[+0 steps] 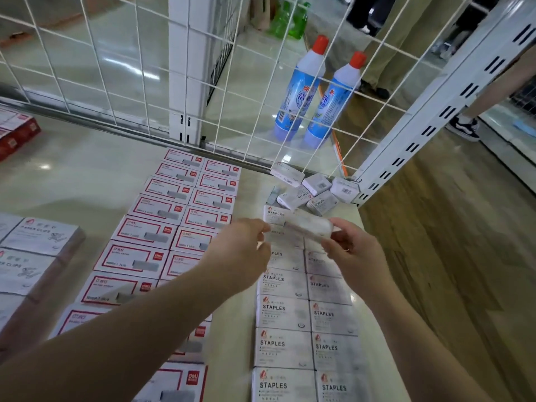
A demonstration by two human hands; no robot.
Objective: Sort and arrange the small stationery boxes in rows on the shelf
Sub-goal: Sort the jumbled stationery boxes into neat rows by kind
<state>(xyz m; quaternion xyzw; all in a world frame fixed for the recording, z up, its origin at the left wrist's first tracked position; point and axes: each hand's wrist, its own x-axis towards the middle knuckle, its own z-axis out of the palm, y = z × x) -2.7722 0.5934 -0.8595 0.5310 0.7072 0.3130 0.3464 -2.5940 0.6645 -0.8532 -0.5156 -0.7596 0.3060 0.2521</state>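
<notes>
Shelf [87, 181] carried two rows of red-bordered boxes [162, 216], beside them two rows of white STAPLES boxes [307, 329]. Loose pile of white boxes [310, 190] sat at far right corner by wire grid [116, 68]. Left hand [240, 250] and right hand [353, 250] pinched one blurred white box [304, 224] between them, above far end of STAPLES rows.

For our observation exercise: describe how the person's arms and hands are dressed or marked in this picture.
Both forearms are bare, with no sleeves in view. The left hand shows no glove, watch or bracelet. The right hand is also ungloved; a small dark mark on one finger may be a ring, too blurred to tell.
</notes>
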